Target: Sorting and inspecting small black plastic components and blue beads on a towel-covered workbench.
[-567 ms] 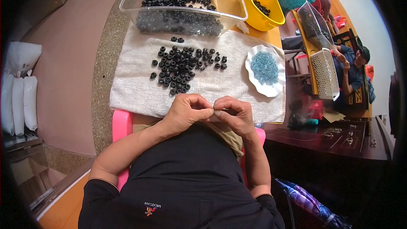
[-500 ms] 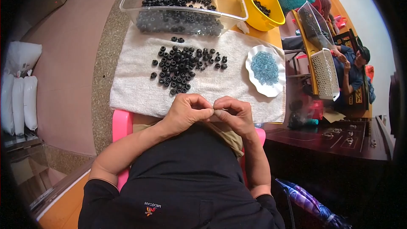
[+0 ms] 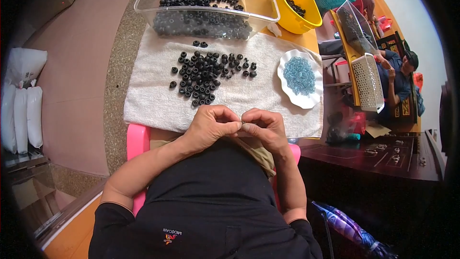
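Note:
My left hand (image 3: 212,123) and my right hand (image 3: 266,128) meet at the near edge of a white towel (image 3: 254,91). Thumb and forefinger of each are pinched together, tip against tip. Something tiny and dark shows between them, too small to name. Just beyond my left hand, a loose heap of round black parts with holes (image 3: 201,74) lies on the towel. To the right, a white scalloped dish (image 3: 314,101) holds many small clear bluish pieces (image 3: 299,76).
A clear plastic bin (image 3: 206,14) of black parts stands at the far side, beside a yellow basin (image 3: 306,7). At right are a white perforated basket (image 3: 368,84) and two other people. A folded umbrella (image 3: 350,228) lies lower right; white sacks (image 3: 28,115) stand left.
My hands stay pinched together in nearly the same spot, with a slight shift of the fingertips. The things on the towel have not moved.

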### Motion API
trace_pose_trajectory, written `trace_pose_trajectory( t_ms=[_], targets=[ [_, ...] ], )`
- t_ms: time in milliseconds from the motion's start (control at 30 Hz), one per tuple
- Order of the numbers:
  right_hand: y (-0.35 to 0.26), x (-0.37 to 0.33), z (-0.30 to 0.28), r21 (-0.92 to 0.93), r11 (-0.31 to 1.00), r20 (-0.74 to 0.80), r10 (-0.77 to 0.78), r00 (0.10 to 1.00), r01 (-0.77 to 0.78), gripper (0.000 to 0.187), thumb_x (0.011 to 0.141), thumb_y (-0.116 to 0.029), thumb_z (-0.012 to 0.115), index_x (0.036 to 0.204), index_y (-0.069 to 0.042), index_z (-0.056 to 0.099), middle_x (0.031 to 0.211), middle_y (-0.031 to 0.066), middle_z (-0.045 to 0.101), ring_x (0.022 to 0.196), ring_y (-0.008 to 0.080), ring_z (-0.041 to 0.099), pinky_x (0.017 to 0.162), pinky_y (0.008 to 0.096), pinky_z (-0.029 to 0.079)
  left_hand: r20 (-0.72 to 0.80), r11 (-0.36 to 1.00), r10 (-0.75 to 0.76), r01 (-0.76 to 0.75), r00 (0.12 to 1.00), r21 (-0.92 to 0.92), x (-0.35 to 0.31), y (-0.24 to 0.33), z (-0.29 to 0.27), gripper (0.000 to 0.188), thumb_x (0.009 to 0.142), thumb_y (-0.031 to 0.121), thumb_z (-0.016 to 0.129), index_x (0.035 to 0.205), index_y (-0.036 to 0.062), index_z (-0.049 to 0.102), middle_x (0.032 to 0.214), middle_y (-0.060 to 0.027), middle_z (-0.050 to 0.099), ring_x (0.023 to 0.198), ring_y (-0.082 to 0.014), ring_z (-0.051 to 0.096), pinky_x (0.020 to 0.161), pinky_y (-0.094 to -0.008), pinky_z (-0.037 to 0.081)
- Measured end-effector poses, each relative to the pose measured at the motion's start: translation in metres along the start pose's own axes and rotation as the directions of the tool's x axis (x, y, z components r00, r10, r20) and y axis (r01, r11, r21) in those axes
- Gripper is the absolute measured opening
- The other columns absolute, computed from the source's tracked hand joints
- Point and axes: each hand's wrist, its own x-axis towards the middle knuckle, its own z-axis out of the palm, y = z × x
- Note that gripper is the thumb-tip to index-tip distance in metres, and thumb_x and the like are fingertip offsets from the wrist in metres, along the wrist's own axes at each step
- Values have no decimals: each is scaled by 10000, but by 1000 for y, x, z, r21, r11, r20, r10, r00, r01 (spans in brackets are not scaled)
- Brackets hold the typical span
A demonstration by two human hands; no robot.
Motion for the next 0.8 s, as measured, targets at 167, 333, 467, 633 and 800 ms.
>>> trace_pose_trajectory(
  t_ms=[167,333,467,633,800],
  targets=[
    [8,1,-3,-76,991,-13,-109,994,107,70,830,47,676,898,59,667,970,96,641,893,145,620,824,270,500,2,1000,-5,5,1000,5,0,-2,-1,112,853,59,715,930,-7,667,840,-54,689,753,-112,662,701,-234,556],
    [9,2,-6,-103,988,-19,-121,993,118,86,813,55,676,898,63,677,991,104,638,904,145,614,827,270,495,-7,998,17,-17,1000,66,1,-2,0,141,857,52,711,972,-18,669,847,-53,691,751,-105,658,694,-231,555],
    [9,0,-5,-115,983,-23,-145,989,141,92,807,56,674,898,67,682,991,109,639,916,151,617,830,273,496,-14,994,19,-17,1000,106,1,-2,0,137,856,47,711,969,-18,670,846,-50,690,743,-97,651,688,-226,548],
    [6,1,-5,-88,991,-19,-105,994,103,98,811,56,664,905,71,682,990,112,642,924,156,619,829,273,497,-8,988,48,-47,999,145,1,-3,-1,110,853,25,700,953,-15,674,832,-43,686,731,-87,640,663,-215,531],
    [6,2,-7,-54,998,-21,-31,999,30,95,821,44,663,907,81,680,960,111,660,891,154,631,803,274,509,-16,988,38,-36,999,150,1,-3,0,101,852,18,697,945,-16,676,840,-42,689,739,-82,640,661,-213,529]
  ],
)
